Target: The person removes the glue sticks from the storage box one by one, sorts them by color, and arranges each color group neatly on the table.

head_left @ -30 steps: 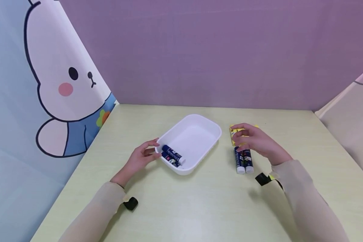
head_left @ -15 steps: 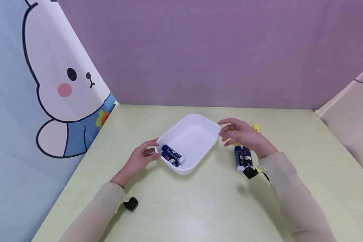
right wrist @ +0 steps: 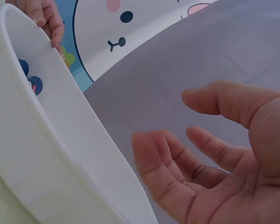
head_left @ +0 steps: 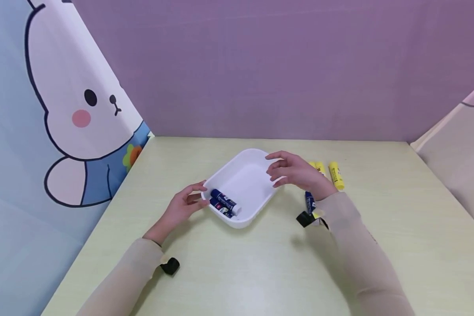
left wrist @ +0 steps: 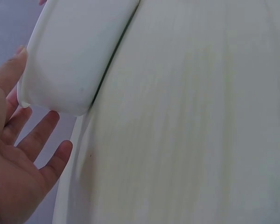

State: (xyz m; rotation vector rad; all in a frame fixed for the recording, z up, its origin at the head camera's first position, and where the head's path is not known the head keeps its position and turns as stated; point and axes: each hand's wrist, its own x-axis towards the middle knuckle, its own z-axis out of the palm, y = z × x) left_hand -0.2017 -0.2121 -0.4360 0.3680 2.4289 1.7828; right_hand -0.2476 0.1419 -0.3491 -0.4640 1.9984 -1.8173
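Observation:
A white plastic tub (head_left: 256, 184) lies at a slant on the table, with two dark blue glue sticks (head_left: 226, 201) with pale ends side by side at its near left end. My left hand (head_left: 183, 204) holds that end, thumb and fingers about the tub's corner (left wrist: 51, 93) in the left wrist view. Over the tub's far right rim (head_left: 269, 153) is my right hand (head_left: 294, 172), fingers loosely bent. Nothing shows between its thumb (right wrist: 214, 98) and fingers in the right wrist view.
Right of the tub lie yellow glue sticks (head_left: 336, 175) and a dark blue one (head_left: 310, 202), partly hidden by my right hand and sleeve. A purple backdrop (head_left: 260, 79) stands behind the pale table (head_left: 237, 272); a cartoon-print sheet (head_left: 63, 131) hangs at left.
My right hand has moved left from above the glue sticks to the tub's right rim, uncovering yellow ones. My left hand and the tub have stayed in place.

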